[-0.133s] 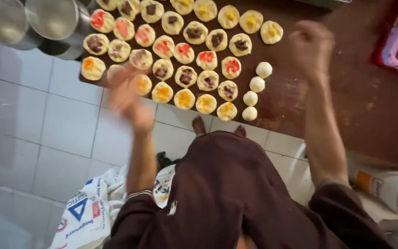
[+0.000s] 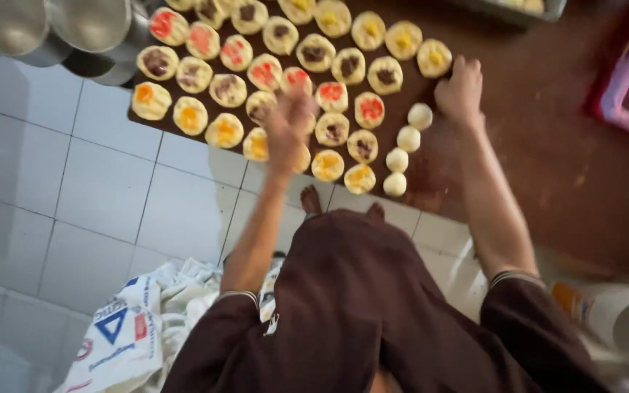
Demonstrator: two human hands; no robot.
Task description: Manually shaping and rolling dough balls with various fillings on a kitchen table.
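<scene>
Head view: the left hand (image 2: pixel 287 125) is blurry over the round dough pieces with coloured filling (image 2: pixel 329 94) on the brown table (image 2: pixel 547 160); I cannot tell its grip. The right hand (image 2: pixel 460 91) rests fingers down, holding nothing, just beside the plain dough balls (image 2: pixel 405 138).

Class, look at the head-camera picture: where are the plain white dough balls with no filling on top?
The plain dough balls sit in a short column on the brown table, right of the filled dough rounds and just below the right hand.
</scene>
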